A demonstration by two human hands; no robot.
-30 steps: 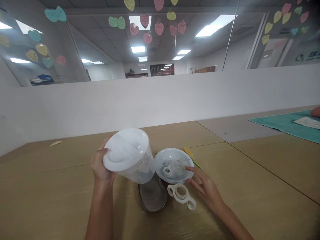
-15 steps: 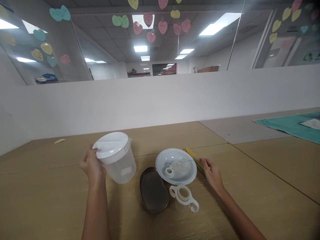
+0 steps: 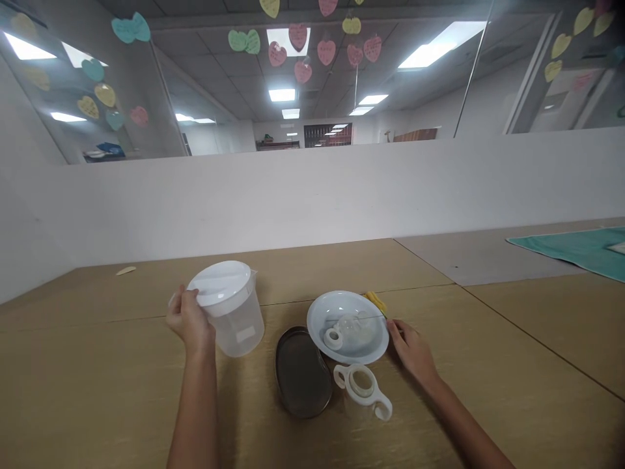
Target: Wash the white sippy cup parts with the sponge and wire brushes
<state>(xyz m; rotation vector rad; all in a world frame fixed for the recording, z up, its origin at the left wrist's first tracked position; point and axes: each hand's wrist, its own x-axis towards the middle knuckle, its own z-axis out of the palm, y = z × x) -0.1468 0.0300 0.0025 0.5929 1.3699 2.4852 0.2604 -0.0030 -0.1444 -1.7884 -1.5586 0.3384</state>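
Note:
On the left, my left hand [image 3: 191, 319] is closed at the handle side of a clear plastic pitcher [image 3: 240, 329] with a white lid [image 3: 222, 281]. The handle is hidden by my fingers. My right hand [image 3: 413, 352] is pinched at the right rim of a white bowl [image 3: 317, 329], on a thin stick with a yellow end [image 3: 375, 301]; most of its green length is hidden. Inside the bowl lie a clear rounded piece [image 3: 359, 327] and a white ring-shaped part [image 3: 333, 339]. A clear cup with a white two-handled collar [image 3: 362, 384] stands in front of the bowl.
A dark kidney-shaped tray [image 3: 303, 374] sits between pitcher and bowl. A teal cloth [image 3: 571, 246] lies at the far right, and a small pale flat piece [image 3: 125, 270] at the back left. Behind the tabletop [image 3: 122, 384] rises a white wall [image 3: 317, 202] with windows above.
The view has shifted slightly. My right hand has come closer to the bowl's rim, and the green part of the stick is now mostly hidden. My left hand keeps its grip on the pitcher.

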